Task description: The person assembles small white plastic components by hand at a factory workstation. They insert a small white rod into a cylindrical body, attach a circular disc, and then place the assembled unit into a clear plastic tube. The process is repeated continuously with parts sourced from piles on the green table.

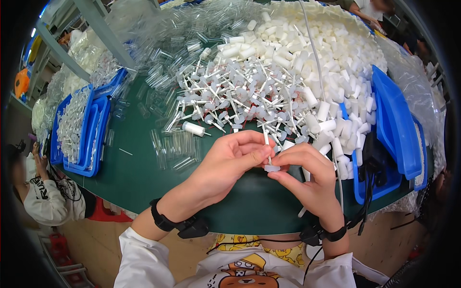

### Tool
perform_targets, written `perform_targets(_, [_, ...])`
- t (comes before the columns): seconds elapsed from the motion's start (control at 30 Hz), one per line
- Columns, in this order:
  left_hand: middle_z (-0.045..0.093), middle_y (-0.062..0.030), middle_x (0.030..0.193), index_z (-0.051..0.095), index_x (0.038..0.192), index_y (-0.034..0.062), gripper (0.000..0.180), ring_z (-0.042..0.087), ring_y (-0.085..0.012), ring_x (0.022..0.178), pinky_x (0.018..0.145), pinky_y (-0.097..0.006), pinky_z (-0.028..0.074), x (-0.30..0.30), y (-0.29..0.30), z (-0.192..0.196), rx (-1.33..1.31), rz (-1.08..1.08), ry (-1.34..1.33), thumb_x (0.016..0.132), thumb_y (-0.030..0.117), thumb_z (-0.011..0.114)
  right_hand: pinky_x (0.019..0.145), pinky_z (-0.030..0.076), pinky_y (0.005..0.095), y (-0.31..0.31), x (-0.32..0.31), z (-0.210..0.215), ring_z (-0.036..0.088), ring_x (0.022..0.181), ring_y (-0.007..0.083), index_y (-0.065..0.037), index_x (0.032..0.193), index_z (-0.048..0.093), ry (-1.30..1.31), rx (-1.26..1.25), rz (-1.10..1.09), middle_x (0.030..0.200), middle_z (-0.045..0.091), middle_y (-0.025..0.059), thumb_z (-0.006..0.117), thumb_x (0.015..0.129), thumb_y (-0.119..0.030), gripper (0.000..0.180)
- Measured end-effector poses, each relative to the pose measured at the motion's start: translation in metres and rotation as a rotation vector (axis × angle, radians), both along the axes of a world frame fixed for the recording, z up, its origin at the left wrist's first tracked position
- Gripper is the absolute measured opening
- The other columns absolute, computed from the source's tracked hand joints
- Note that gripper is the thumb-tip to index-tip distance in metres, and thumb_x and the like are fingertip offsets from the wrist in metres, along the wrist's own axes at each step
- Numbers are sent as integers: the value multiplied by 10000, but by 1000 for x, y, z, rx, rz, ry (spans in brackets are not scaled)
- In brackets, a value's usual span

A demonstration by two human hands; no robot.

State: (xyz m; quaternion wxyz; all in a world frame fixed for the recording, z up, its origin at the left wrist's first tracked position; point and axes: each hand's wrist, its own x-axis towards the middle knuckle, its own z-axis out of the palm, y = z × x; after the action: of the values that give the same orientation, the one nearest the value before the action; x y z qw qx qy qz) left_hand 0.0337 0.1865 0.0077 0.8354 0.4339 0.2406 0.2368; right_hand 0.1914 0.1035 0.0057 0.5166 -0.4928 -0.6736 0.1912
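Near the middle of the green table [216, 211], both my hands meet around one small plastic part [272, 168], a thin white stem with a pale translucent disc at its lower end. My left hand [225, 165] pinches the stem between thumb and fingers. On the other side, my right hand [307, 170] is closed on the part close to the disc. Just beyond my fingers spreads a heap of similar stemmed parts [235, 91], mixed with thin red pieces. A white cylinder [193, 128] with a thin stem sticking out lies beyond my left hand.
White cylinders [336, 91] are piled at the right and back. Clear tubes [180, 146] lie left of my hands, with more at the far left. Blue trays [98, 129] stand left, others [391, 120] right. A pale cable [314, 48] crosses the pile. Another person [48, 197] sits at left.
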Motion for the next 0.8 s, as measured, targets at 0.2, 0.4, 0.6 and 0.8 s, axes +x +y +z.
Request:
perform_targets(0.2, [575, -37, 887, 543, 1007, -11, 197, 570, -122, 804, 787, -276, 482, -5, 6, -3, -53, 181, 69, 864, 125, 553, 568, 454, 248, -1, 2, -1, 561, 638, 156, -26, 839, 625, -19, 12, 29, 805, 601, 70, 706, 661, 1, 198])
perform_targets(0.4, [566, -54, 933, 525, 1026, -13, 218, 580, -178, 882, 823, -316, 488, -23, 21, 9, -32, 479, -146, 859, 121, 561, 586, 441, 293, 0, -1, 0, 534, 628, 178, -36, 870, 585, -159, -312, 217, 737, 558, 66, 656, 731, -65, 159])
perform_targets(0.6, [548, -64, 941, 485, 1043, 2, 192, 597, -184, 836, 742, -280, 521, -65, 1, 42, 40, 670, -266, 883, 106, 508, 616, 442, 313, -1, -1, -19, 542, 704, 225, -29, 879, 581, -310, -479, 349, 787, 539, 78, 613, 774, -113, 138])
perform_targets(0.8, [547, -69, 897, 495, 1011, -21, 157, 614, -157, 744, 627, -224, 542, -107, -54, 4, -22, 672, -57, 880, 65, 493, 643, 448, 341, -9, -13, 2, 550, 725, 266, -17, 879, 587, -540, -434, 208, 781, 534, 104, 612, 761, -115, 156])
